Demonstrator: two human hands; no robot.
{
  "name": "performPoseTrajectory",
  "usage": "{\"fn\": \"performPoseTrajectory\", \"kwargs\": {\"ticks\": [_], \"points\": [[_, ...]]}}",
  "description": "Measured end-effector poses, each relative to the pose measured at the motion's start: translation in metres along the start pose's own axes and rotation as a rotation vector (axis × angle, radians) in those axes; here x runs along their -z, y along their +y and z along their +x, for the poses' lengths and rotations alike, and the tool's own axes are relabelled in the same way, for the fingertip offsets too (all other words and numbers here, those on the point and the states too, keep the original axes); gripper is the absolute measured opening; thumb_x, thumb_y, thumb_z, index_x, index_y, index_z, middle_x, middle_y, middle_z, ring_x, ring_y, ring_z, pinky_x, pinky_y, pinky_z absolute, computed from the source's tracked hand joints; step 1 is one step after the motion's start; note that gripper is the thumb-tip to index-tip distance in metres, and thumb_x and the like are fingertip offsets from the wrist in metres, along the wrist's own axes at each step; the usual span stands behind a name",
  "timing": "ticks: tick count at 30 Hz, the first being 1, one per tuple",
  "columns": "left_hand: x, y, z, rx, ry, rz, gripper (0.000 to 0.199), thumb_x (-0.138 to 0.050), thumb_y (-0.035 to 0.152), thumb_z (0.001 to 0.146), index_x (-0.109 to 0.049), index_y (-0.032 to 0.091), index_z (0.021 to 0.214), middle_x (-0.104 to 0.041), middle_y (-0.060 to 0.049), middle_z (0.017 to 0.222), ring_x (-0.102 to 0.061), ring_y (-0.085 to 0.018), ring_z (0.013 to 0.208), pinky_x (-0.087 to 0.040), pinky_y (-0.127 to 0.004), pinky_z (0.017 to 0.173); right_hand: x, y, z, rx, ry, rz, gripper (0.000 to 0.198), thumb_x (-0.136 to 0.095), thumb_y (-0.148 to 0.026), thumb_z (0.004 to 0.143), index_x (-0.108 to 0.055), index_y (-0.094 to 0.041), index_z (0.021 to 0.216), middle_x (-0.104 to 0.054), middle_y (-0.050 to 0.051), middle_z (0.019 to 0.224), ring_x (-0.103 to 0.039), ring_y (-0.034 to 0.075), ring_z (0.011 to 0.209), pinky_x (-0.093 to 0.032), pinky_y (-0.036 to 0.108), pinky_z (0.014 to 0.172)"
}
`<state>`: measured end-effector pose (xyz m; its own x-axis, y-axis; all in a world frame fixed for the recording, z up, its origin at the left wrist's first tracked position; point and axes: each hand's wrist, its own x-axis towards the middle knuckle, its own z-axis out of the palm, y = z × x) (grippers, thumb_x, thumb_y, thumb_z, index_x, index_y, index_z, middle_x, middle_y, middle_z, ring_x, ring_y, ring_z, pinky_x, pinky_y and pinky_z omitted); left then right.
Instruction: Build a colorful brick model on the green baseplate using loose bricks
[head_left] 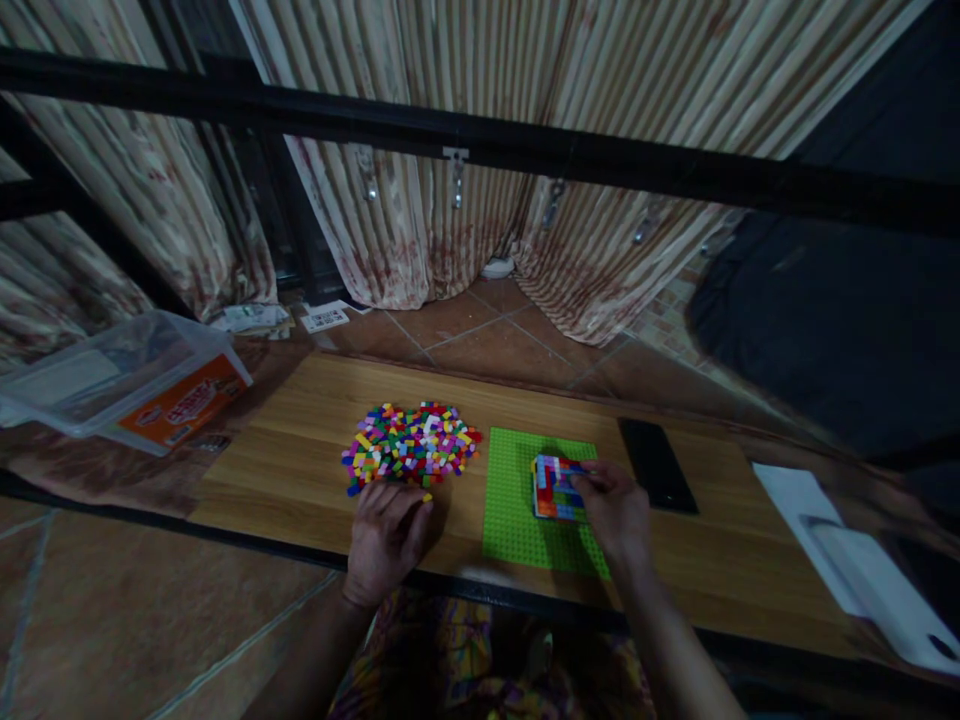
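Observation:
A small yellow toy brick (427, 497) shows at the fingertips of my left hand (384, 530), which is closed on it at the near edge of the brick pile. That pile of many-coloured toy bricks (412, 445) lies loose on the wooden board. To its right is a bright green studded baseplate (510, 515), carrying a low block built of coloured bricks (553, 490). My right hand (619, 510) reaches over the block's right side, fingers pinched together at its top. Whatever those fingers hold, if anything, is hidden from view.
A black phone-like slab (658, 465) lies right of the baseplate on the wooden board (277, 460). A clear plastic box (176, 345) with an orange label stands at the left. White objects (885, 580) lie far right. A dark metal bar (480, 135) crosses before striped curtains (465, 60).

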<state>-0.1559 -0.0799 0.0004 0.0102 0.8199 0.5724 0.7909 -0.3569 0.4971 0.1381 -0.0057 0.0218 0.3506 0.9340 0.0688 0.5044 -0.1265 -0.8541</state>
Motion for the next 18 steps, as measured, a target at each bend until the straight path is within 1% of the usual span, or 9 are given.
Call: {"fn": "performPoseTrajectory", "kwargs": {"ticks": [4,8,10,12,15,17,18], "points": [[0.000,0.000,0.001,-0.022,0.031,0.040,0.008,-0.057,0.024,0.089,-0.063,0.020,0.089,-0.068,-0.004,0.083,-0.060,-0.019,0.081,-0.045,-0.035,0.078,0.000,-0.002,0.002,0.007,-0.005,-0.036,0.028,-0.061,-0.035,0.069,-0.068,-0.016,0.089,-0.073,0.009,0.073,-0.069,0.024,0.067,-0.051,0.033,0.060],[0.002,-0.002,0.004,-0.039,0.076,0.062,0.011,-0.054,0.026,0.090,-0.063,0.020,0.090,-0.069,-0.005,0.086,-0.062,-0.020,0.082,-0.047,-0.036,0.078,-0.003,0.001,-0.002,0.003,0.019,0.009,0.030,-0.060,-0.038,0.072,-0.068,-0.016,0.091,-0.073,0.009,0.074,-0.069,0.024,0.068,-0.051,0.034,0.062],[0.005,-0.001,0.005,-0.034,0.090,0.046,0.012,-0.054,0.026,0.090,-0.064,0.021,0.092,-0.069,-0.005,0.087,-0.063,-0.021,0.084,-0.048,-0.037,0.079,-0.006,0.002,-0.011,0.041,0.051,0.042,0.033,-0.057,-0.041,0.077,-0.068,-0.016,0.095,-0.074,0.010,0.081,-0.069,0.025,0.072,-0.052,0.037,0.067],[0.008,0.003,0.005,-0.007,0.095,-0.003,0.013,-0.054,0.027,0.090,-0.065,0.021,0.095,-0.069,-0.006,0.089,-0.063,-0.022,0.086,-0.049,-0.038,0.080,-0.007,-0.002,-0.025,0.115,0.058,0.094,0.034,-0.054,-0.043,0.082,-0.068,-0.017,0.098,-0.074,0.012,0.092,-0.068,0.025,0.081,-0.052,0.039,0.074],[0.010,0.019,0.001,0.113,0.068,-0.149,0.017,-0.055,0.031,0.089,-0.067,0.022,0.097,-0.070,-0.007,0.093,-0.064,-0.023,0.090,-0.050,-0.038,0.083,-0.007,-0.018,-0.055,0.233,-0.046,0.172,0.032,-0.052,-0.043,0.086,-0.069,-0.020,0.101,-0.071,0.010,0.102,-0.066,0.023,0.089,-0.051,0.039,0.082],[0.007,0.036,-0.003,0.260,0.039,-0.303,0.021,-0.057,0.036,0.088,-0.069,0.021,0.096,-0.070,-0.007,0.095,-0.064,-0.023,0.094,-0.050,-0.037,0.085,-0.006,-0.034,-0.079,0.276,-0.208,0.175,0.030,-0.051,-0.041,0.089,-0.069,-0.023,0.104,-0.071,0.008,0.101,-0.065,0.021,0.089,-0.051,0.036,0.082],[0.004,0.046,-0.005,0.344,0.015,-0.394,0.024,-0.058,0.040,0.086,-0.070,0.021,0.094,-0.071,-0.008,0.095,-0.065,-0.024,0.094,-0.050,-0.037,0.086,-0.005,-0.042,-0.091,0.301,-0.301,0.184,0.029,-0.051,-0.039,0.090,-0.069,-0.024,0.106,-0.070,0.007,0.101,-0.065,0.021,0.092,-0.050,0.034,0.082]]}}
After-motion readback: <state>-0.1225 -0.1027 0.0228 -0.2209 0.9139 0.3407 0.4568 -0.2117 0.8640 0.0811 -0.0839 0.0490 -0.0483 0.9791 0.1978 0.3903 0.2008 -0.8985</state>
